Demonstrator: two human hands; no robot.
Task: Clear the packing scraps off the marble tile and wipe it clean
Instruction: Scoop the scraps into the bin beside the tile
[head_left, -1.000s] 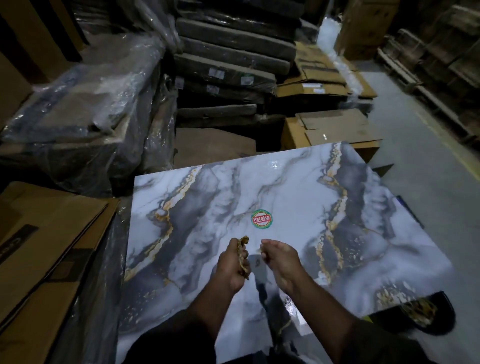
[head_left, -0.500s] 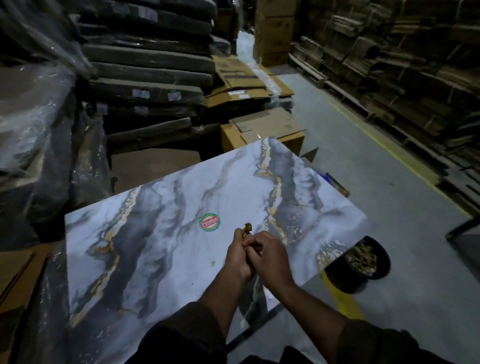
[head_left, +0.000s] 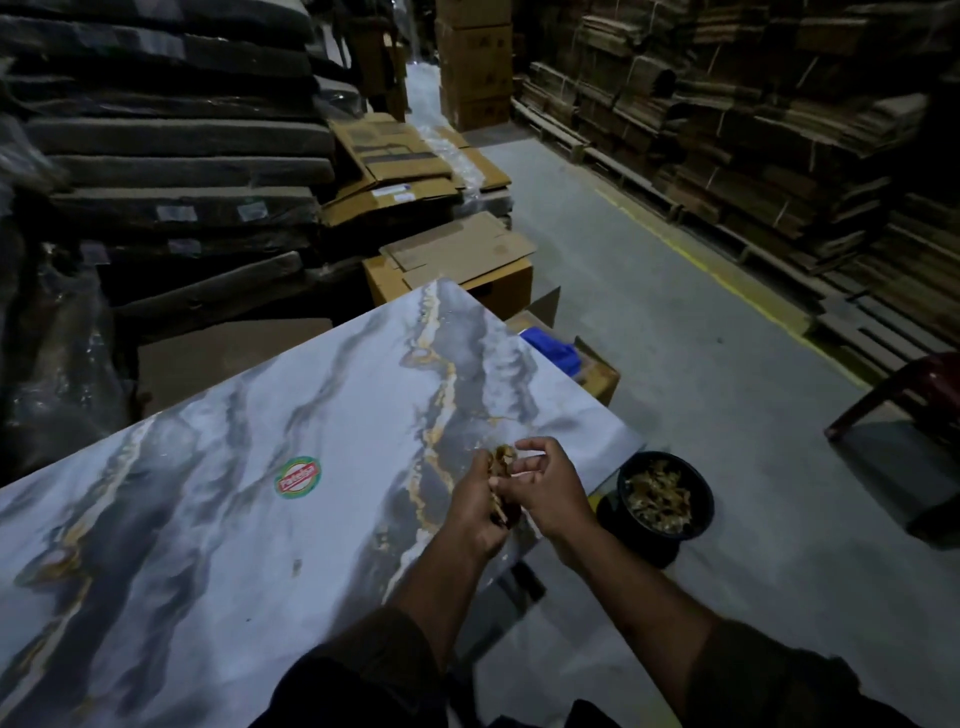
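Fingers of the left hand (head_left: 475, 501) are curled round brown packing scraps (head_left: 503, 460) — the right hand (head_left: 545, 486), fingers loosely spread, is held against them above the marble tile (head_left: 234, 493).

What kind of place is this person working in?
Most likely a tile warehouse or storeroom. Wrapped flat packs are piled high at the left, flattened cardboard cartons fill pallets along the right wall, and a yellow line marks an aisle on the bare concrete floor beside the marble tile.
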